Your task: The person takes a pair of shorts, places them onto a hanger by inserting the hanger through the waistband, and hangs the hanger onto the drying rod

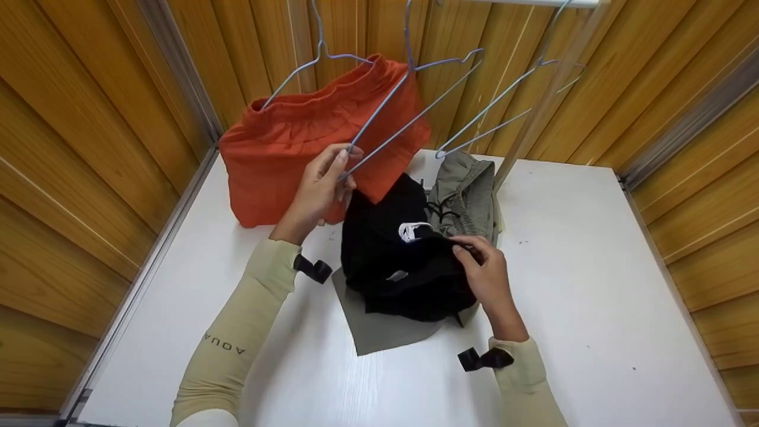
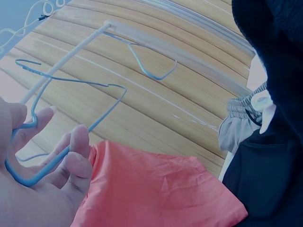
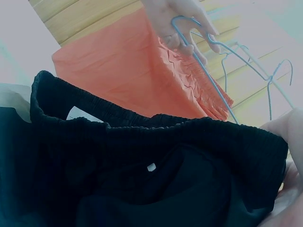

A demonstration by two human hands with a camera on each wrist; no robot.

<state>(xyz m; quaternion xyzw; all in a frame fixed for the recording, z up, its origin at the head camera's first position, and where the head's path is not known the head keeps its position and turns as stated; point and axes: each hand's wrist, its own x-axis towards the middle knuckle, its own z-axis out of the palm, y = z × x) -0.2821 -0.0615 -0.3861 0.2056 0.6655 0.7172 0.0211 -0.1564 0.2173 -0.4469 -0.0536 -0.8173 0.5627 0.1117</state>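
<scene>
Clothing in black (image 1: 409, 281) sags over grey-green cloth (image 1: 379, 333) on the white table (image 1: 587, 267), its waistband (image 3: 227, 137) pinched in the right hand (image 1: 487, 270). The left hand (image 1: 320, 185) grips one end of a blue hanger (image 1: 411, 67), near an orange garment (image 1: 290, 166).

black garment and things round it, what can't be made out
Head view: part of the grey-green garment, hidden under the black garment.
Head view: top of the held hanger, cut off by upper edge.
Right wrist: any print on the larger white label, too small.
Right wrist: part of the right hand, cut off by right edge.
</scene>
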